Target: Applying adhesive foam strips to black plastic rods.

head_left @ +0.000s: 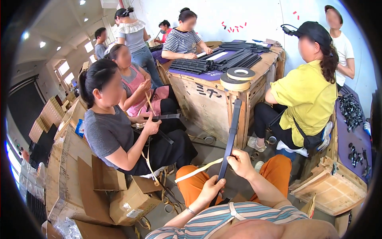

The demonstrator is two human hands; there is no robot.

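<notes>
A long, narrow black plastic strip stands tilted in front of me, its upper end pointing toward the wooden crate. My left hand is closed round its lower end, thumb along the face. Higher up, my right hand pinches the strip at its right edge, fingers partly behind it. A pale yellow band of tape sticks out to the left from the strip beside my right hand, its far end above my orange-trousered knee. Whether my right fingers also hold the tape is hidden.
Ahead, a wooden crate bears black strips and stacked tape rolls. Seated people flank me; one at left handles a black piece. Cardboard boxes stand at lower left. Small black parts cover a purple surface at right.
</notes>
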